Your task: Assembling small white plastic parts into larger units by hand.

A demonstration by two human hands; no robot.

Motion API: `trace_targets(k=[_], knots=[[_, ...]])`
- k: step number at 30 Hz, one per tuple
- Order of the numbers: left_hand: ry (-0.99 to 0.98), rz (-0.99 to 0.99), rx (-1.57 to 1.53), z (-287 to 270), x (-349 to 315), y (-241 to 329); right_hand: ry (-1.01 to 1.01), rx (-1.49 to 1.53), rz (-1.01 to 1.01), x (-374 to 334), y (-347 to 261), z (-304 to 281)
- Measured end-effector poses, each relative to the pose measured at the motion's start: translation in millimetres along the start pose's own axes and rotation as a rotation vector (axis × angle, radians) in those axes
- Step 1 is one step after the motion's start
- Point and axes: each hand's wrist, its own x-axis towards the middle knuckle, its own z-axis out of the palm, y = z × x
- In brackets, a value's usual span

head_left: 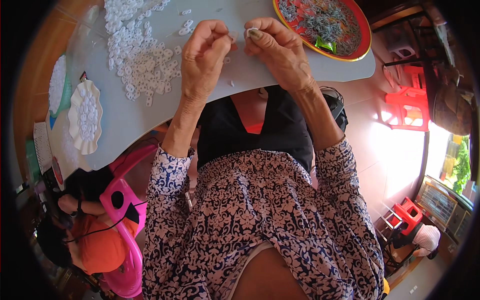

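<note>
1. Grey table (200, 100) curves round the front of the person's lap, its near edge below the wrists, so the surface lies within short reach.
2. Left hand (204, 57): raised over the table, thumb and forefinger pinched together. A pale bit (233, 36) shows at the tips, too small to identify.
3. Right hand (280, 50): just beside the left, apart from it, thumb and forefinger clamped on a white piece (248, 31). Both hands are raised at matching height, probably to keep small parts in clear sight.
4. White heap (145, 70): small holed pieces spread left of the left hand, presumably loose for easy picking.
5. Tray (364, 32): red, yellow-rimmed, beyond the right hand. Its rim likely stops the grey slivers (335, 20) scattering; a green packet (326, 45) lies among them.
6. Scalloped dish (75, 117): at the table's left, holding more white pieces, perhaps to keep them separate.
7. Farther out: a pink chair (131, 245) with a person in orange (102, 250) at left; red stools (410, 102) on the tiled floor (357, 112) at right.
</note>
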Motion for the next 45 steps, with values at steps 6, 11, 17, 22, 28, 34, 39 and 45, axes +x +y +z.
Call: trace_targets(k=[6,11,17,22,28,34,39,45], knots=[[0.009,-0.04,-0.221,-8.4,6.6,3.9,0.001,-0.327,-0.097,-2.2,-4.1,8.2],[0.01,-0.004,-0.23,-10.7,6.8,2.6,0.017,-0.484,-0.055,-1.6,-4.6,10.2],[-0.035,0.068,-0.061,-19.0,5.0,12.9,-0.1,-0.552,-0.01,-5.5,-12.5,11.5],[-0.107,0.049,-0.065,-23.2,7.6,12.7,-0.167,-0.514,0.035,-6.5,-16.2,15.2],[-0.152,0.029,-0.068,-22.5,7.3,14.1,-0.17,-0.504,0.081,-5.2,-15.9,14.5],[-0.151,0.122,0.134,-21.0,8.4,17.3,-0.175,-0.474,0.097,-5.9,-17.3,14.0],[-0.134,0.219,0.242,-18.8,7.2,21.4,-0.183,-0.456,0.085,-5.3,-16.9,13.8],[-0.139,0.152,0.201,-17.8,7.2,20.0,-0.18,-0.437,0.066,-4.9,-14.6,12.9]])
